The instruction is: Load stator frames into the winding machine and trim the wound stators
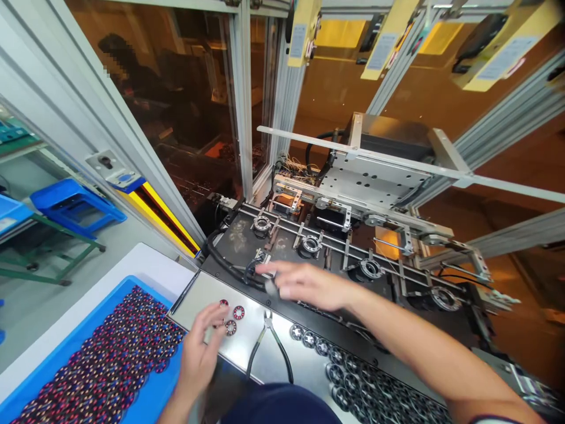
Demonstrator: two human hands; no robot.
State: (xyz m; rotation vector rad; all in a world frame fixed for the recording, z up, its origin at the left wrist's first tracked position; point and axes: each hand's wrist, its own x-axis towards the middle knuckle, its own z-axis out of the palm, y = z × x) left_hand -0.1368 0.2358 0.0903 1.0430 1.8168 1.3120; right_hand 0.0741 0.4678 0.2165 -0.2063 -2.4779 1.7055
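My left hand (200, 347) is over the left end of the metal tray, thumb and fingers apart. Around its fingertips lie several small wound motor stators with red and copper coils, among them one stator (239, 312) to the right and another (231, 327) just below it. Beyond the tray, my right hand (306, 285) reaches above the black machine bed, index finger stretched out and the others curled. A blurred grey piece (271, 287) shows at its fingertips; what it is, I cannot make out. Pliers (268, 324) with dark handles lie spread between the hands.
A blue bin (165, 386) full of stators stands at lower left. Silver-and-black round parts (353, 377) crowd the tray's right side. Ring fixtures (311, 246) line the machine bed beneath rails. Yellow-cased devices (304, 35) hang above. Behind the dark glass sits a person (132, 70).
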